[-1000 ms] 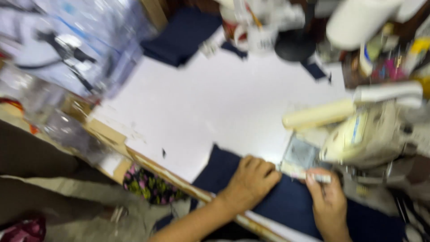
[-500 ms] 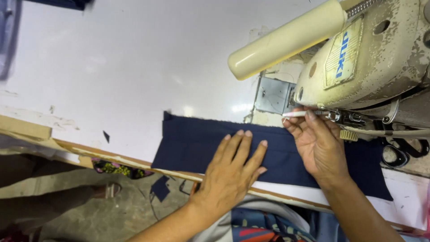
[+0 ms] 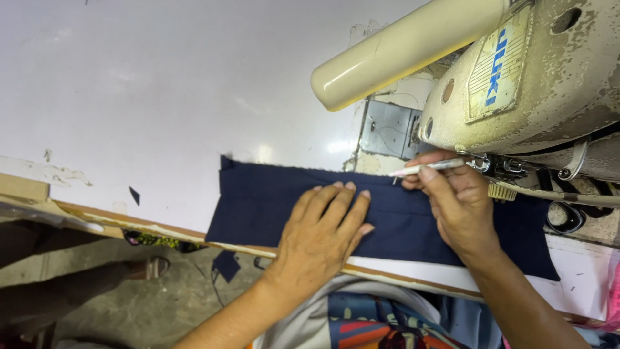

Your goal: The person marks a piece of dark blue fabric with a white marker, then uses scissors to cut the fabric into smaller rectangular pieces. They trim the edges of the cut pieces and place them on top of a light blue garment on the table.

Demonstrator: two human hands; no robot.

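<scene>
Bare hands (image 3: 323,232), sleeveless forearms, colourful patterned garment (image 3: 361,323)

A white work surface (image 3: 161,84) with a worn wooden front edge.
A strip of dark blue cloth (image 3: 258,200) lies flat along that edge, beside a cream sewing machine (image 3: 516,77).

We are in a tailoring or garment workshop. A worn, cream-coloured industrial sewing machine (image 3: 516,84) fills the upper right of the frame, its paint chipped and stained, with a metal needle plate (image 3: 387,129) set into the white counter (image 3: 161,97) below it. A strip of navy fabric (image 3: 271,203) lies flat along the counter's near edge. At the lower left we see a rough concrete floor (image 3: 142,304) with a small navy fabric scrap (image 3: 226,265) on it, and the counter's chipped wooden edge (image 3: 97,216) shows heavy use.
</scene>
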